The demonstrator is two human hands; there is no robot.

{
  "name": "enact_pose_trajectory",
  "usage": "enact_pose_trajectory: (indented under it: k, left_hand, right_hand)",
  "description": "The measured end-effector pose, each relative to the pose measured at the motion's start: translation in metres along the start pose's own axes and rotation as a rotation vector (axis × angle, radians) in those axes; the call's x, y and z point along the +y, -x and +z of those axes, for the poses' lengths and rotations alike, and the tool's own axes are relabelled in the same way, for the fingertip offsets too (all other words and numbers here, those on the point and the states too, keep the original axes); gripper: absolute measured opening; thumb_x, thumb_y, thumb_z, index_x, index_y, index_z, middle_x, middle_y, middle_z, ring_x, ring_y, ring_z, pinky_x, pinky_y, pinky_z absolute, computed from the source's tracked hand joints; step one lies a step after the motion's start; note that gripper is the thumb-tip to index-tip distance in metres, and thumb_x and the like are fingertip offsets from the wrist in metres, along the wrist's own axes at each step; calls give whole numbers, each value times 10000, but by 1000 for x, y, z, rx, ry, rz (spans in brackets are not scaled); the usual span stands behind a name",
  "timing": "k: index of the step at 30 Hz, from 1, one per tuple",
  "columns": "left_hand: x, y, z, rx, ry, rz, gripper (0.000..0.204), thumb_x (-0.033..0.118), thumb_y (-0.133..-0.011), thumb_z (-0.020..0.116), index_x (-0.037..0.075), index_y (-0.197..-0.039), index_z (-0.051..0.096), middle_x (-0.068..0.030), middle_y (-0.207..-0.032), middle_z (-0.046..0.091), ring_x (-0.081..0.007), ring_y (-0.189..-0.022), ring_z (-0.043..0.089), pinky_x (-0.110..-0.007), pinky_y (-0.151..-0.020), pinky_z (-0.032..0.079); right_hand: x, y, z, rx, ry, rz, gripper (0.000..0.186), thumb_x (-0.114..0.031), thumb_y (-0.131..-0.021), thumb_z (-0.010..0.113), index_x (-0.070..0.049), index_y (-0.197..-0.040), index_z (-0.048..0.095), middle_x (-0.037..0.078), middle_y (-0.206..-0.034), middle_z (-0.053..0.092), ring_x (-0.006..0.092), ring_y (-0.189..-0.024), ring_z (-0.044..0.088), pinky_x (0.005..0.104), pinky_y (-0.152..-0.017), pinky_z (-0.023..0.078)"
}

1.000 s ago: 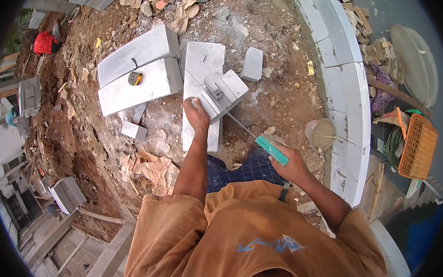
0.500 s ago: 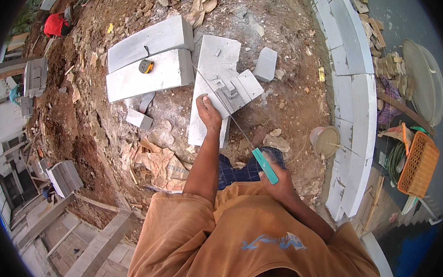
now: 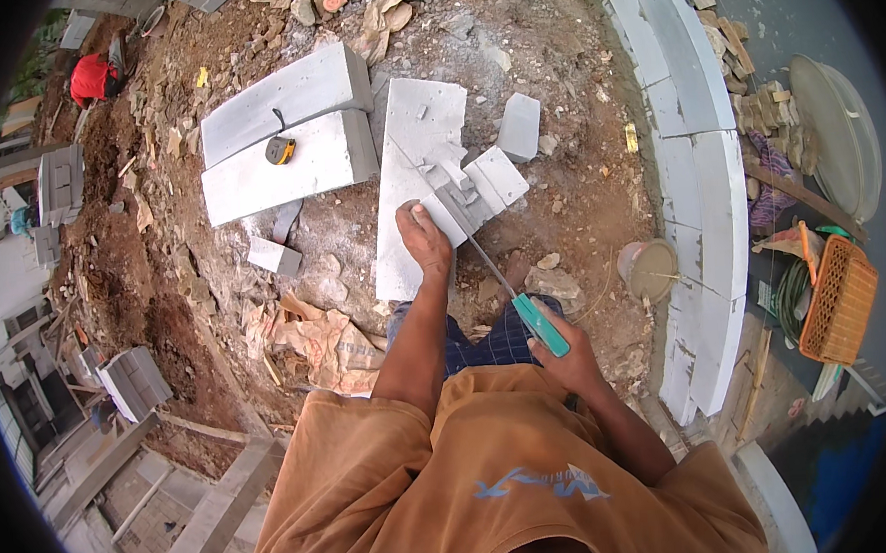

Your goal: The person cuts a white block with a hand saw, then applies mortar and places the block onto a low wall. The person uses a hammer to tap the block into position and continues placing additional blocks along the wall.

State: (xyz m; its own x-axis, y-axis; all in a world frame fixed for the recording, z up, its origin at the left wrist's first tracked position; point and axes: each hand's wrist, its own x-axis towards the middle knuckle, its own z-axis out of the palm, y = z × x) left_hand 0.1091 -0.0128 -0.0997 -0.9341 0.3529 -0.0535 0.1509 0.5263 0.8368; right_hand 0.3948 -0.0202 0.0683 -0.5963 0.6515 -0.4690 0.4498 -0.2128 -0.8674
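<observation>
My right hand (image 3: 570,358) clasps the teal-handled metal saw (image 3: 540,325), its long blade (image 3: 488,260) slanting away leftward across the notched pale-grey block (image 3: 503,176), which my nearer left hand (image 3: 425,239) touches, grip unclear.

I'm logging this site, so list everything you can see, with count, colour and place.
Slab: 1, white, centre
Sawn block: 1, pale grey, atop slab
Handsaw: 1, turquoise-handled, across sawn block
Large blocks: 2, white, left of slab
Tape measure: 1, yellow-black, on large block
Block offcuts: 2, pale grey, flanking slab
Crumpled paper: 1 heap, brown, left of centre
Block wall: 1, pale grey, right
Bucket: 1, pale, beside wall
Basket: 1, orange, far right
Rubble: many, brownish, across ground
Left hand: 1, bare, on sawn block
Right hand: 1, bare, gripping handsaw
</observation>
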Motion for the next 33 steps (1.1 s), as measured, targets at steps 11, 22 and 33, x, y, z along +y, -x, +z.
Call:
enact_pose_trajectory:
  k: [11, 22, 33]
  left_hand:
    - [-6, -4, -11, -66, 44, 55, 310, 270, -1059, 463, -2, -1104, 603, -182, -1010, 639, -309, -945, 610, -396, -879, 475]
    - [-1, 14, 8, 21, 13, 23, 343, 289, -1057, 443, -19, -1126, 578, -210, -1038, 606, -380, -979, 575, -448, -911, 444]
    - [19, 34, 23, -44, -90, 217, 252, 231, -1035, 472, 25, -1038, 617, -186, -1013, 617, -393, -1013, 561, -480, -913, 433]
  right_hand:
    - [38, -25, -36, -438, -612, 340, 787, -104, -873, 750, -102, -1562, 370, -40, -729, 476, 57, -556, 440, 228, -499, 407]
    - [-19, -5, -22, -71, 321, -2, 577, -162, -878, 714, -69, -1419, 537, 191, -881, 716, 357, -756, 710, 419, -658, 556]
    - [-67, 6, -61, 31, -76, 117, 517, -138, -898, 742, 14, -1362, 573, 89, -995, 703, 140, -810, 648, 288, -744, 530]
